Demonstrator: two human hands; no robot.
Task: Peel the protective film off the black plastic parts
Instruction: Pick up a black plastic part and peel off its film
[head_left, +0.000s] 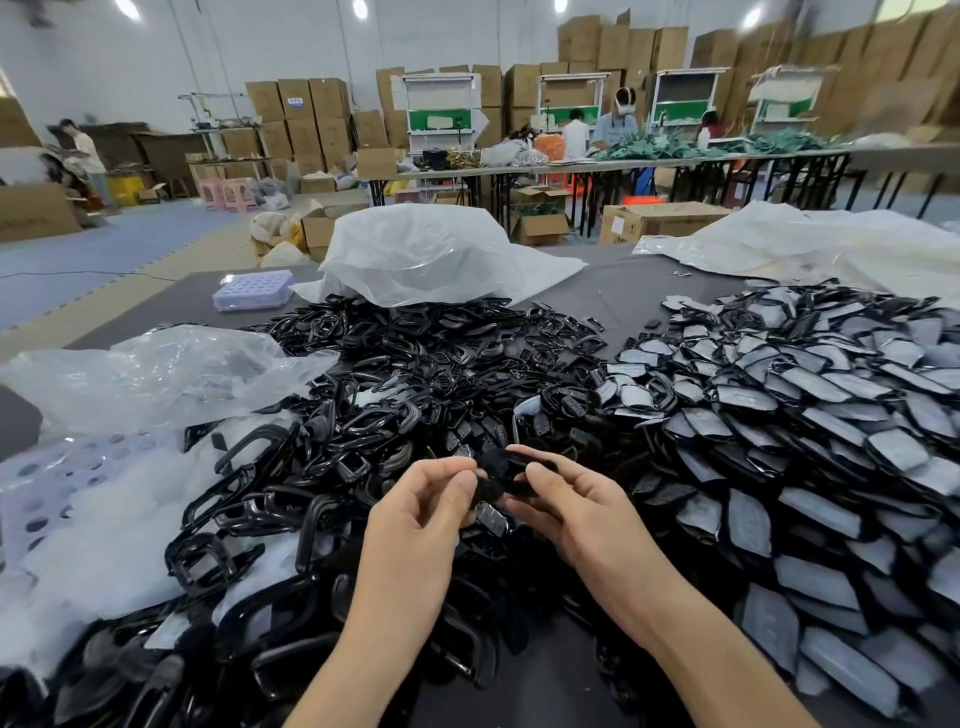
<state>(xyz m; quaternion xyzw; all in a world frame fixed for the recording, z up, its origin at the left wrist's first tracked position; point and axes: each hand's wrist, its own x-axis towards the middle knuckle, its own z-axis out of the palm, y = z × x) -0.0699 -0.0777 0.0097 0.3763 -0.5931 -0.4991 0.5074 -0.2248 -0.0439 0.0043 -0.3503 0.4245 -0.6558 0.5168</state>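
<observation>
One black part (500, 466) pinched between left hand (422, 501), right hand (577, 500), above heap (363, 410).

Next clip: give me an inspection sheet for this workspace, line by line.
Surface: dark table, mostly covered.
Job's things: one black part held above the heaps; filmed parts heaped at right; black frames heaped centre and left.
Clutter: clear bag at back, another at left; purple box at back left.
Hands: left hand and right hand both pinch the part.
Cables: one thin cable on the floor, far left.
Surroundings: warehouse with stacked cartons; people at far tables.
</observation>
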